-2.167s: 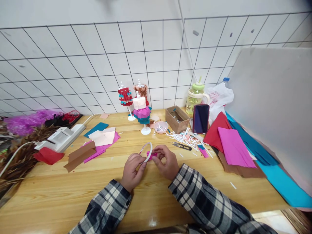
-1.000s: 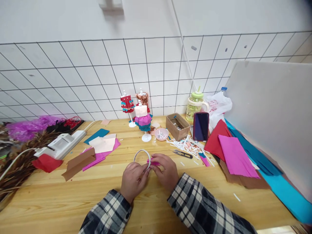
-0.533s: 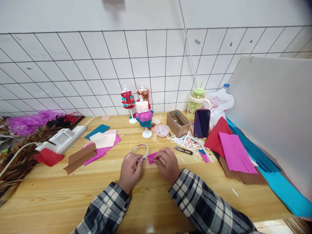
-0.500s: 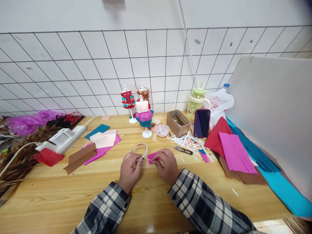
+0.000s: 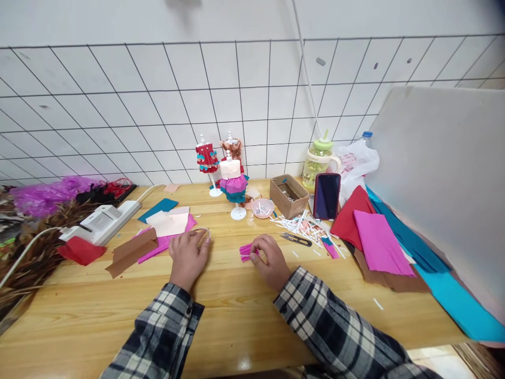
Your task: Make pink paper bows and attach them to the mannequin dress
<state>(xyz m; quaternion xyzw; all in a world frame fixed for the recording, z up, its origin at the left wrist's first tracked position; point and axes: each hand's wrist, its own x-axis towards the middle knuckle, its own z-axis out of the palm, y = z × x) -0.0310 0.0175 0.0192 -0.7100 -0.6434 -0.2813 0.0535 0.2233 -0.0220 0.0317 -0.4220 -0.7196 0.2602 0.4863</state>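
My left hand is curled over a thin white roll of tape, close to the stacked paper sheets. Only the far rim of the roll shows past my fingers. My right hand has thumb and forefinger pinched on a narrow strip of tape, mostly hidden by the fingers. Just left of those fingertips lies a small pleated piece of magenta crepe paper, with a pale line across it. Behind the hands stands a small dress form in a cream, magenta and teal paper dress.
Two more dressed forms stand behind. A pink dish, cardboard box, phone and green-lidded bottle are further back. Thread snips lie beside white scraps. Coloured paper covers the right side; a power strip is left.
My left hand has moved left with the roll of tape, away from my right hand. The strip no longer stretches between the hands. My right hand stays beside the magenta piece.
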